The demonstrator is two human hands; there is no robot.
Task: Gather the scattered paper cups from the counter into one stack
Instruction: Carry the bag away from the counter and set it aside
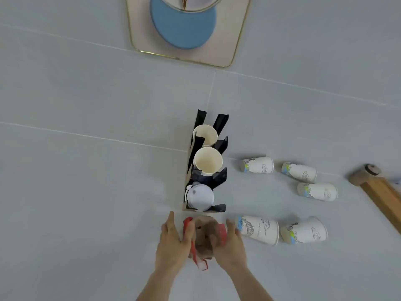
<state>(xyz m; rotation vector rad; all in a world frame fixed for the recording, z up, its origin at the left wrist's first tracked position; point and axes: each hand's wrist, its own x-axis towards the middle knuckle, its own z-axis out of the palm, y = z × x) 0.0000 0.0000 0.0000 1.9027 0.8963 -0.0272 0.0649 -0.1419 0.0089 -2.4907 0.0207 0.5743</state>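
Both hands hold a red-and-white paper cup (201, 240) with a brownish inside, just in front of a black cup holder (219, 177). My left hand (173, 242) grips its left side and my right hand (230, 246) its right side. The holder carries two upright cream cups (205, 134) (207, 160) and a white lid stack (199, 195). Several white printed paper cups lie on their sides to the right on the counter: one (257, 165), another (299, 171), a third (318, 191), a larger one (259, 229) next to my right hand, and one (304, 230) beyond it.
A pink tray with a gold rim (234, 46) holds a blue round mat (182, 29) at the far edge. A wooden post with a round end (382, 194) lies at the right. The counter (86, 170) is pale grey with tile seams.
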